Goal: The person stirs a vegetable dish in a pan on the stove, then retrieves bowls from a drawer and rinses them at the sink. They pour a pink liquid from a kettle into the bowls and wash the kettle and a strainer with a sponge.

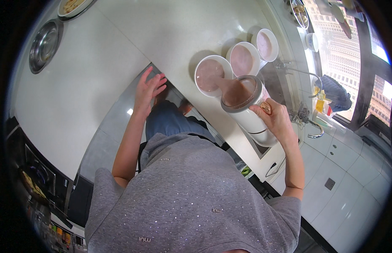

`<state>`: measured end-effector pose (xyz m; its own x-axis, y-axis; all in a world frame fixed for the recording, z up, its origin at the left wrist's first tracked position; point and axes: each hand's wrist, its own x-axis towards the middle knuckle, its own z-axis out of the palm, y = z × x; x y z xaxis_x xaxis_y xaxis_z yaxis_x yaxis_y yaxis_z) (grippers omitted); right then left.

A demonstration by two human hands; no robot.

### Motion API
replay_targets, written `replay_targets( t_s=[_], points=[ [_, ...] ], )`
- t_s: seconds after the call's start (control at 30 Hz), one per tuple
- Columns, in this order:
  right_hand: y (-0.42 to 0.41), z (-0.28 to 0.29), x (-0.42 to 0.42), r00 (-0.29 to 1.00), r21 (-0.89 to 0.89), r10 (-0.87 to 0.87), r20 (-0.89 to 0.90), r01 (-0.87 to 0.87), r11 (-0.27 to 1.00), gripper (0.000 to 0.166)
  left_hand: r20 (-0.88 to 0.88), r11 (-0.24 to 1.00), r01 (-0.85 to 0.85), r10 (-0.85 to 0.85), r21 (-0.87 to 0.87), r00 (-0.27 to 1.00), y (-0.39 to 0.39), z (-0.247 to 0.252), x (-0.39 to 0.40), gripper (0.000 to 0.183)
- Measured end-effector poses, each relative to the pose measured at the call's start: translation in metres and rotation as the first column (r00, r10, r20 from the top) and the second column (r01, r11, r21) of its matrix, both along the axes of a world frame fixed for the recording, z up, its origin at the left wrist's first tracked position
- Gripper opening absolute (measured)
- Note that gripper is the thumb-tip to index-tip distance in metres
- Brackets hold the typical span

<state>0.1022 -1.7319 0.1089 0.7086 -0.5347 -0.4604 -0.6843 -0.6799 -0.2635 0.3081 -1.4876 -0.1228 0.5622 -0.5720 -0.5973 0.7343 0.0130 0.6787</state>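
Note:
My right hand [273, 118] grips the handle of a white jug [251, 121] with a grey rim, like that of a soymilk maker. The jug is tilted, and a pinkish-brown liquid [238, 91] runs over its lip into the nearest white bowl [229, 64]. Beyond that one stand a second white bowl [255, 68] and a third white bowl [273, 57], both holding the same liquid. My left hand [150, 87] is raised by the counter's inner corner, fingers apart, holding nothing.
A white countertop [120, 28] bends around me. Behind the bowls is a sink [275, 79] with a curved faucet [321, 85]. A metal bowl [45, 46] and a dish of food [72, 6] sit at far left. A pan [32, 185] with food is on the stove, lower left.

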Motion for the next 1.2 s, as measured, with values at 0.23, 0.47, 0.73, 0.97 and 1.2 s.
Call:
replay_targets(
  t_s=[0.23, 0.47, 0.73, 0.97, 1.2],
  points=[
    [0.0, -0.005, -0.01, 0.996, 0.052, -0.078, 0.035, 0.076, 0.996, 0.05, 0.006, 1.0, 0.017, -0.017, 0.005, 1.0, -0.007, 0.002, 0.003, 0.067],
    [0.005, -0.008, -0.015, 0.99, 0.079, -0.135, 0.04, 0.132, 0.988, 0.047, 0.01, 0.999, 0.043, -0.043, -0.007, 0.999, -0.015, 0.003, 0.002, 0.068],
    [0.004, -0.007, -0.01, 0.997, 0.071, -0.083, -0.001, 0.083, 0.994, 0.048, 0.003, 0.999, 0.048, -0.048, -0.004, 0.999, -0.017, 0.002, 0.0, 0.068],
    [0.004, -0.003, -0.014, 0.986, 0.094, -0.167, 0.002, 0.166, 0.982, 0.043, 0.003, 0.999, 0.047, -0.047, -0.006, 0.999, -0.016, 0.001, -0.001, 0.067],
    [0.006, -0.002, -0.035, 0.92, 0.191, -0.365, 0.141, 0.336, 0.922, 0.036, 0.011, 0.998, 0.064, -0.063, -0.008, 0.998, -0.022, 0.004, -0.001, 0.066]
  ],
)
